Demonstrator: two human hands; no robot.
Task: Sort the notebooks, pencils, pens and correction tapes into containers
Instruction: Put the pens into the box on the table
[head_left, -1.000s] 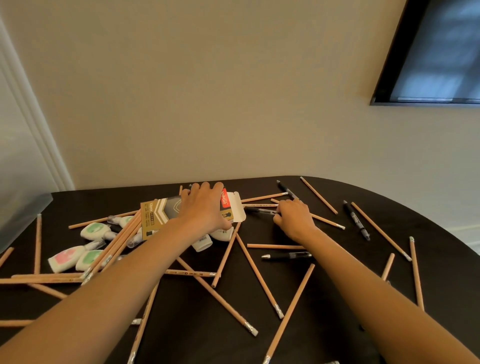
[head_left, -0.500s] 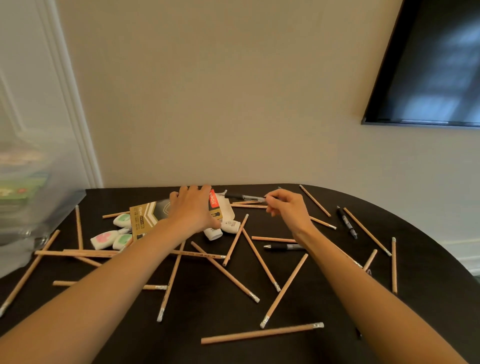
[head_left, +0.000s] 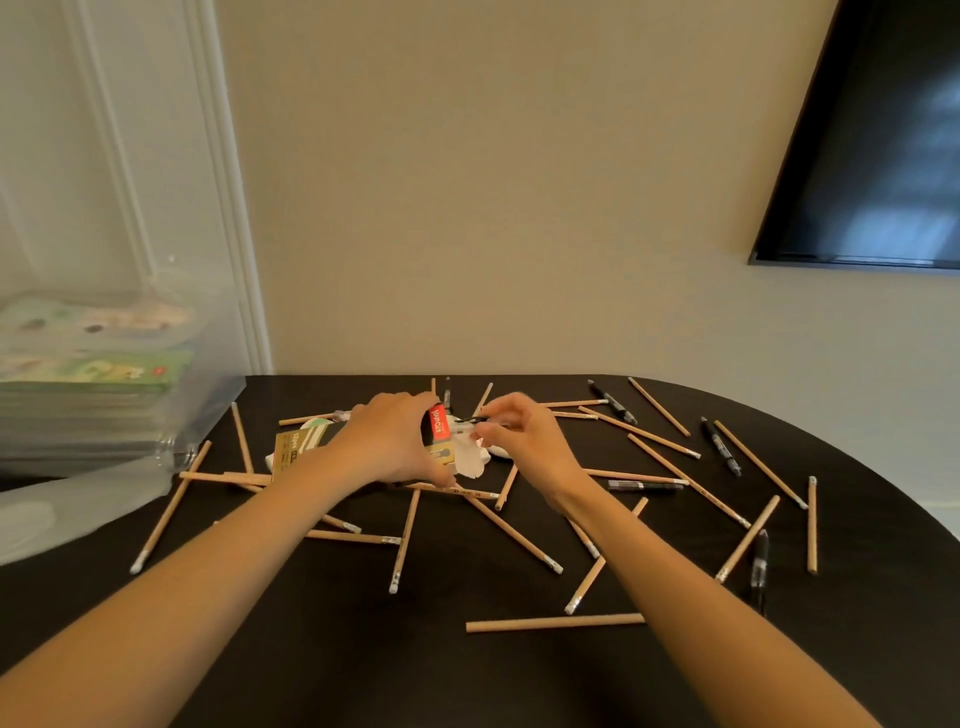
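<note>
Mid-frame, right hand (head_left: 524, 441) pinches black pen (head_left: 470, 420), axis level, just right of cardboard box (head_left: 439, 423) gripped by left hand (head_left: 387, 441).

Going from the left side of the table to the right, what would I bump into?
Clear container holding notebooks → pencil box → left hand gripping it → right hand pinching a pen → rightmost pencil.

— Where are the arms?
— Both bare, stretched forward, forearms converging.
— The left grip (head_left: 392, 441)?
— Palm down, fingers curled over a box (head_left: 439, 422).
— And the right grip (head_left: 524, 441)?
— Just beside it, thumb and fingertips pinching a pen (head_left: 470, 419).
</note>
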